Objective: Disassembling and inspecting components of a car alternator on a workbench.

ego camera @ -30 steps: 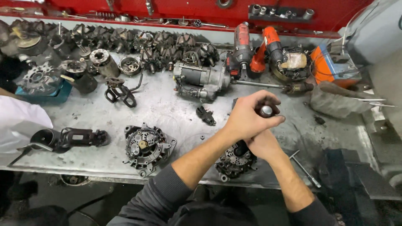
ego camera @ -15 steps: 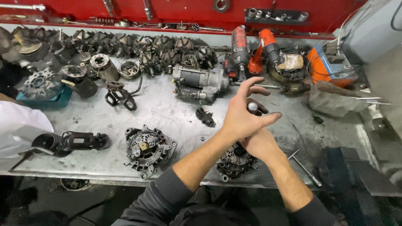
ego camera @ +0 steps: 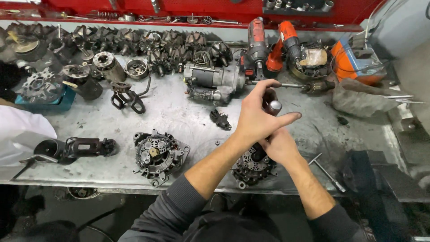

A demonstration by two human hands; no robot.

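My left hand (ego camera: pixel 255 118) wraps the dark handle of a hand tool (ego camera: pixel 273 106) with a shiny metal end, held upright; the thumb stretches out to the right. Just below it, my right hand (ego camera: pixel 280 145) grips the lower part of the same tool. The tool stands on a dark alternator housing (ego camera: pixel 248 168) near the front edge of the metal workbench (ego camera: pixel 179 116). The tool's tip is hidden under my hands.
A second alternator housing (ego camera: pixel 156 152) lies to the left, a starter motor (ego camera: pixel 215 83) behind. Two cordless drills (ego camera: pixel 257 40) and rows of rotors line the back. A T-handle wrench (ego camera: pixel 327 170) lies at the right. Another person's white sleeve (ego camera: pixel 22 134) is at the left edge.
My left hand went from a tight fist on the handle to a looser hold with the thumb out to the right. The right hand stayed low on the tool.
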